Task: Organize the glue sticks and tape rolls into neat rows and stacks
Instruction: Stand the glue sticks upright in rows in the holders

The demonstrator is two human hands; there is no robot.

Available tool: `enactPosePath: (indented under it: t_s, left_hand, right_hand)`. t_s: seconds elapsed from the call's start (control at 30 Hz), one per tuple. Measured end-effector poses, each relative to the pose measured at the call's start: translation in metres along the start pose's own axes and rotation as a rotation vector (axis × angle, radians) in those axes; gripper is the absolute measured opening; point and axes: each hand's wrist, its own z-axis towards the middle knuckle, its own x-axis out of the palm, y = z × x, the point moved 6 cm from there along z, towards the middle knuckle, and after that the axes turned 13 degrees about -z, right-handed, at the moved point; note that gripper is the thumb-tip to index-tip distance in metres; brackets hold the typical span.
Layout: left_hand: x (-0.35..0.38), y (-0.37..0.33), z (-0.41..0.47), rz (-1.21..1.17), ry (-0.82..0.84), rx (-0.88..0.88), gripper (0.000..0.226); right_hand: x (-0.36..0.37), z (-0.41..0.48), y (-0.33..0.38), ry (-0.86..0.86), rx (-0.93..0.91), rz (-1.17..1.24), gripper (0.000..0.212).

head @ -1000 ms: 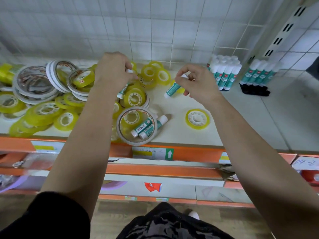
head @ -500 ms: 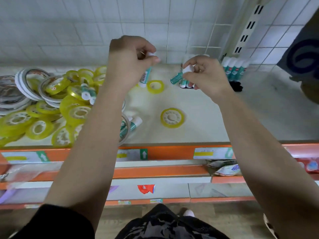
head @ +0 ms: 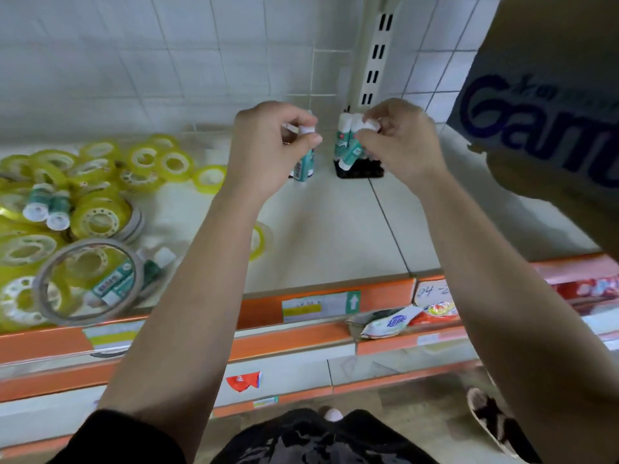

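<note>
At the upper middle of the frame the left hand [head: 268, 145] pinches the white cap of a green glue stick [head: 304, 165] between thumb and curled fingers. The stick hangs nearly upright, cap up, with its lower end close to the white shelf [head: 335, 236]; whether it touches cannot be told. Just to its right the right hand [head: 400, 142] pinches a second glue stick [head: 351, 152] by its cap. This one is tilted, cap toward the upper right, its base low over a black holder [head: 360, 171]. More standing glue sticks [head: 345, 127] rise from that holder just behind the tilted one, partly hidden by the fingers.

A heap of yellow tape rolls [head: 100, 182] fills the left of the frame, overlapping and leaning on each other. Two loose glue sticks [head: 47, 207] lie side by side on the heap, caps toward the camera. At the lower left a large pale tape ring [head: 83, 245] lies flat near the shelf's front, with a pair of glue sticks [head: 117, 284] lying across its opening. A single yellow roll [head: 211, 177] lies flat just right of the heap, near the left wrist, and another roll [head: 259, 242] shows from behind the left forearm.

An orange front rail [head: 261, 309] with a price label [head: 318, 304] edges the shelf. Another person's grey shirt [head: 536, 95] with blue lettering fills the upper right.
</note>
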Motion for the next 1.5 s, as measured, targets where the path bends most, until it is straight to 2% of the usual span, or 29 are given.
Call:
enactPosePath:
  t_s: [0.13, 0.33, 0.63, 1.03, 1.27, 1.5]
  left_hand:
    - [0.015, 0.005, 0.004, -0.050, -0.050, -0.011, 0.027]
    - [0.023, 0.019, 0.004, -0.081, -0.093, -0.066, 0.016]
    - [0.019, 0.020, 0.001, -0.066, -0.110, -0.082, 0.016]
    - [0.017, 0.021, -0.002, -0.081, -0.109, -0.081, 0.020]
    - [0.019, 0.021, -0.003, -0.092, -0.105, -0.092, 0.018]
    - [0.022, 0.020, -0.001, -0.124, -0.097, -0.091, 0.017]
  right_hand:
    - [-0.011, 0.012, -0.010, -0.081, -0.073, -0.064, 0.016]
    - [-0.001, 0.025, -0.011, -0.159, -0.175, -0.101, 0.016]
    - [0.020, 0.029, -0.003, -0.203, -0.299, -0.154, 0.017]
    - [0.029, 0.035, -0.001, -0.134, -0.299, -0.237, 0.018]
    - [0.036, 0.037, -0.004, -0.117, -0.249, -0.214, 0.014]
    - [0.038, 0.038, -0.006, -0.103, -0.224, -0.192, 0.020]
